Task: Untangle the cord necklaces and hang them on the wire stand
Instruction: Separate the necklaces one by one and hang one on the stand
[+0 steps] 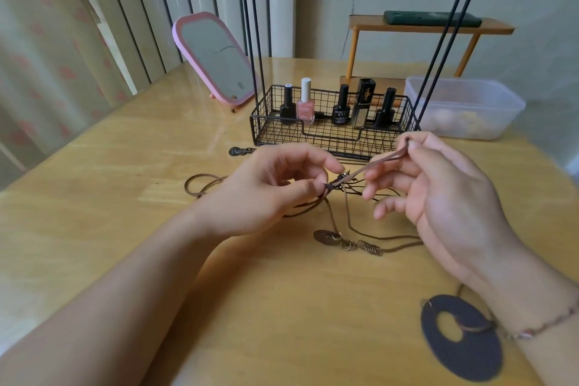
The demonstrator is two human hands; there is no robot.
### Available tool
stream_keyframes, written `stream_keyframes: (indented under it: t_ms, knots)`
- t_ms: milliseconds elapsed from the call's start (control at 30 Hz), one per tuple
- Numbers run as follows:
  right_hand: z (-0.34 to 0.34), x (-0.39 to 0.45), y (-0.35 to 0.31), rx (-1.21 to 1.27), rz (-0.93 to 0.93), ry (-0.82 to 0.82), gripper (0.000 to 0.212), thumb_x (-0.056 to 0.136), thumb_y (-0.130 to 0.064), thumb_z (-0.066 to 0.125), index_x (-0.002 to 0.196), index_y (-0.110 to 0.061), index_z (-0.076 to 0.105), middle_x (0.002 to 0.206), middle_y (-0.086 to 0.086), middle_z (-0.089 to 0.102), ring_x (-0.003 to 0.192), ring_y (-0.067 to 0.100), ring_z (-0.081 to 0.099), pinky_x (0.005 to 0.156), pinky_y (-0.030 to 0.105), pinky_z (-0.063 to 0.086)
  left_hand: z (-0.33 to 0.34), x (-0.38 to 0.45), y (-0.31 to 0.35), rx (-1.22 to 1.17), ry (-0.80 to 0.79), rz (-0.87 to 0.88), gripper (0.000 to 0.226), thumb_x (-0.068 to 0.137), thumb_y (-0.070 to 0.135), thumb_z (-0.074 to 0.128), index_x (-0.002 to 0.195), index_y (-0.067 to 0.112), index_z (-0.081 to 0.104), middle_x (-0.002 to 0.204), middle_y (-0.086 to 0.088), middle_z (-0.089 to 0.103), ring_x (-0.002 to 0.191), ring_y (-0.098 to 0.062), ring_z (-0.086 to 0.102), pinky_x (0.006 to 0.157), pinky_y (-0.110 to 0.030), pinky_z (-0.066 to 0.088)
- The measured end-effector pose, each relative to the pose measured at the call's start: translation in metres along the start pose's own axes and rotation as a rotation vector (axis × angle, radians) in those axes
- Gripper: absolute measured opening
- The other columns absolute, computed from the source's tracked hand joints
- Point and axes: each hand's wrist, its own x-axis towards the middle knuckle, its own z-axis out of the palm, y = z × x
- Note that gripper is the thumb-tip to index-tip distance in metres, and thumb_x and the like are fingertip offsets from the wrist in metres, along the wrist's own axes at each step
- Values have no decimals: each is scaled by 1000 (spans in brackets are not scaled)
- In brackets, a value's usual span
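Brown cord necklaces (pixel 340 213) lie tangled on the wooden table (pixel 125 166). My left hand (pixel 272 188) pinches the knot of cords at its fingertips. My right hand (pixel 438 185) pinches a cord loop (pixel 383 158) between thumb and forefinger and holds it taut, up and to the right of the knot. A small bronze disc pendant (pixel 326 236) with rings and a coil lies below the knot. A large dark ring pendant (pixel 460 341) lies near my right wrist. The black wire stand (pixel 332 131) stands behind my hands, its rods rising out of view.
Several nail polish bottles (pixel 305 103) stand in the stand's basket. A pink mirror (pixel 216 56) leans at the back left. A clear plastic box (pixel 463 106) and a small wooden shelf (pixel 432 28) sit at the back right. Another small pendant (pixel 238 151) lies left of the basket.
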Motion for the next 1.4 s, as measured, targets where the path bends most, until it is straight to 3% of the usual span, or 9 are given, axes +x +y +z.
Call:
stream_keyframes:
  t_ms: [167, 333, 467, 733, 967, 1033, 1133, 1200, 1400]
  knots:
    - [0, 0, 1, -44, -4, -33, 26, 107, -17, 36, 92, -9, 55, 83, 11, 68, 73, 27, 63, 54, 37, 47, 7, -2, 1, 31, -12, 22, 32, 83, 17, 77, 113, 15, 66, 88, 1, 66, 77, -29, 58, 71, -29, 49]
    - [-2, 3, 0, 12, 29, 13, 29, 105, -24, 41, 83, -11, 55, 81, 8, 66, 75, 22, 61, 58, 35, 48, 7, -1, 0, 15, -10, 21, 32, 84, 3, 75, 112, 13, 65, 84, 3, 68, 76, -19, 59, 74, -22, 50]
    - [-3, 3, -3, 155, 111, -52, 20, 92, -32, 51, 81, -15, 51, 66, 7, 61, 66, 20, 59, 55, 29, 50, 7, -1, 1, -51, -3, 18, 36, 82, 5, 75, 115, 12, 63, 86, -2, 73, 83, -23, 66, 83, -32, 56]
    - [-10, 7, -6, 296, 187, -68, 11, 79, -15, 59, 88, -17, 52, 52, -1, 43, 56, 17, 51, 53, 27, 48, 5, -1, 4, -182, -12, 55, 40, 83, -2, 68, 121, 11, 60, 90, -8, 73, 89, -17, 72, 85, -28, 54]
    - [-7, 1, -3, -32, 11, -145, 15, 95, 1, 51, 92, -10, 62, 59, 6, 53, 67, 21, 58, 62, 29, 52, 5, -3, 3, -326, -86, -12, 42, 86, -14, 45, 116, 11, 61, 91, -11, 72, 89, -21, 69, 79, -26, 51]
    - [-6, 0, -3, -113, -39, -139, 19, 97, 2, 51, 92, -11, 64, 63, 5, 58, 67, 21, 59, 62, 29, 52, 5, -2, 3, -366, -92, -37, 38, 87, -5, 44, 115, 12, 64, 93, -15, 73, 91, -27, 66, 76, -29, 50]
    - [-7, 0, -4, -154, -61, -149, 24, 97, 3, 51, 89, -12, 68, 66, 6, 61, 67, 22, 61, 64, 33, 51, 8, -2, 5, -325, -85, -23, 26, 90, 15, 63, 115, 17, 65, 90, -9, 74, 86, -24, 64, 75, -27, 50]
    - [-6, 0, -6, -78, -27, -169, 27, 93, 4, 51, 85, -14, 70, 64, 8, 60, 66, 22, 60, 64, 32, 51, 11, -2, 6, -264, -68, 3, 33, 86, 7, 73, 116, 14, 62, 82, -4, 73, 78, -17, 66, 76, -26, 52]
    - [-7, 4, -16, 445, 141, -144, 25, 77, -6, 47, 71, -14, 70, 56, 4, 47, 57, 20, 54, 67, 35, 54, 9, -1, 6, -250, -66, 64, 36, 86, 10, 65, 122, 12, 58, 76, -5, 72, 74, -14, 68, 78, -23, 51]
